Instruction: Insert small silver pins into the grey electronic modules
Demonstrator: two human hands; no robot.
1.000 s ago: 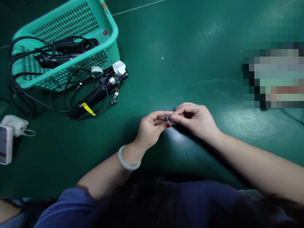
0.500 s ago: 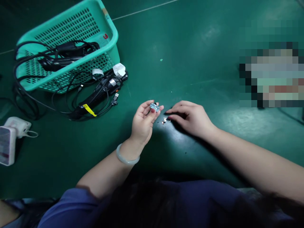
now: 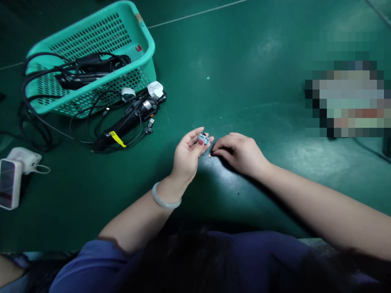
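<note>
Between thumb and fingers, my left hand (image 3: 188, 152) holds a small silvery-blue part (image 3: 203, 139) with a dark bit on its top edge; its exact kind is too small to tell. Close beside it on the right, my right hand (image 3: 241, 151) rests low at the table, thumb and forefinger pinched together. At those fingertips a tiny shiny, coppery piece (image 3: 210, 155) shows. Whatever else lies between the fingertips is hidden.
On the green table (image 3: 232, 93), a green plastic basket (image 3: 100, 87) holds black corded devices. Another black device (image 3: 128, 122) with cables and a yellow tag lies before it. A white device with a screen (image 3: 10, 183) stands far left. A blurred-out item (image 3: 351, 97) lies right.
My right fingertips have closed and moved slightly left over the small shiny pieces, which are now mostly hidden. My left hand still holds its part, a little farther right in view.
</note>
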